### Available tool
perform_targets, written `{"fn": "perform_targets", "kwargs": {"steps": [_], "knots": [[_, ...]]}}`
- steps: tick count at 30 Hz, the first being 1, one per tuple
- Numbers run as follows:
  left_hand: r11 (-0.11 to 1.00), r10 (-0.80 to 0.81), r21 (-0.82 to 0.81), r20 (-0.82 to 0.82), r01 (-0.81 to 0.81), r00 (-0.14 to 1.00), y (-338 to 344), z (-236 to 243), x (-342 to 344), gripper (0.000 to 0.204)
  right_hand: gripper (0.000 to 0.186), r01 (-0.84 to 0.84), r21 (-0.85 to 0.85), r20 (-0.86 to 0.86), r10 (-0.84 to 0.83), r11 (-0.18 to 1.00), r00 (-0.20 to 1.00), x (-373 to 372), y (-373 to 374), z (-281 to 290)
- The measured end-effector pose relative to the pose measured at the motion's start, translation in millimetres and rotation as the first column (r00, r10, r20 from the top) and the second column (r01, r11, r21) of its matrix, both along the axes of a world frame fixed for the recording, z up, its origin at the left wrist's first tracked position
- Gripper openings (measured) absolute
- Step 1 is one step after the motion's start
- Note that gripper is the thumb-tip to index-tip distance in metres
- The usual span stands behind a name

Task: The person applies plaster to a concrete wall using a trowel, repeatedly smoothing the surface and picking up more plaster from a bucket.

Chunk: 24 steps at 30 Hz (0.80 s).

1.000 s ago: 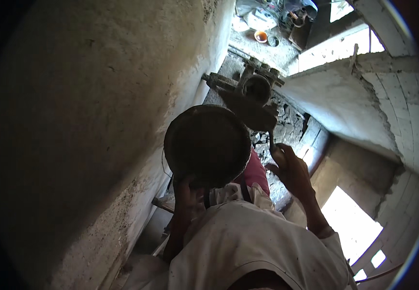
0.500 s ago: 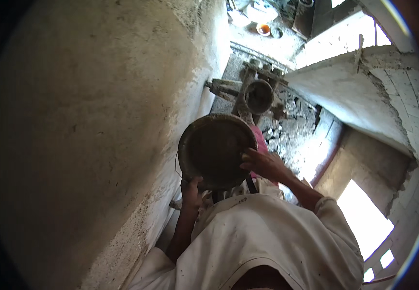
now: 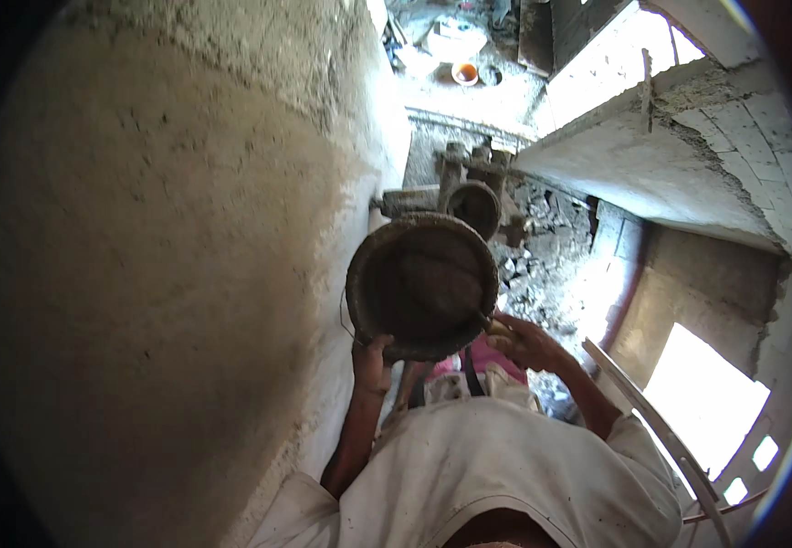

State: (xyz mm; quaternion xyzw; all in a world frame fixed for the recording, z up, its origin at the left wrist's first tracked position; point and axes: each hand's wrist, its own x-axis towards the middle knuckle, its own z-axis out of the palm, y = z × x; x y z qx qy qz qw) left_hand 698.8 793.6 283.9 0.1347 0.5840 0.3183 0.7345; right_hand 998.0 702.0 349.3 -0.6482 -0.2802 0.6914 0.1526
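A round, mortar-crusted bucket is held in front of my body, its mouth facing up. Grey-brown wet mortar lies inside, heaped toward the right. My left hand grips the near left rim, thumb over the edge. At the right near rim, my right hand is closed around what looks like a short, light-coloured handle. The tool's other end is hidden or too dark to make out. A thin wire bail hangs along the bucket's left side.
A plastered wall rises close on my left. Beyond the bucket stands a second, smaller bucket among mortar-caked boards. Rubble covers the floor there. A long batten slants at right; an orange-lined bowl sits farther off.
My right hand has drawn back from inside the bucket to its near right rim. The bucket sits slightly farther right, and the mortar shows more clearly. The view has shifted, bringing the batten into sight.
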Motion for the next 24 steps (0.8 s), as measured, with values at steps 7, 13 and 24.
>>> {"fn": "perform_targets", "kwargs": {"steps": [7, 13, 24], "knots": [[0.998, -0.061, 0.009, -0.006, 0.061, 0.998, 54.8, -40.6, 0.5, 0.051, 0.037, 0.706, 0.029, -0.364, -0.65, 0.708, 0.667, -4.3, 17.9, 44.6], [0.999, -0.017, 0.036, -0.108, 0.021, 0.994, 74.0, -49.9, -10.3, 0.052, 0.044, 0.841, 0.505, -0.24, -0.904, 0.196, 0.355, 47.1, 86.8, 48.4], [0.937, 0.307, -0.125, -0.146, -0.325, 0.941, 2.5, -19.2, -32.8, 0.056, 0.052, 0.441, 0.741, -0.018, -0.642, 0.506, 0.766, -125.7, 435.8, -90.1]]}}
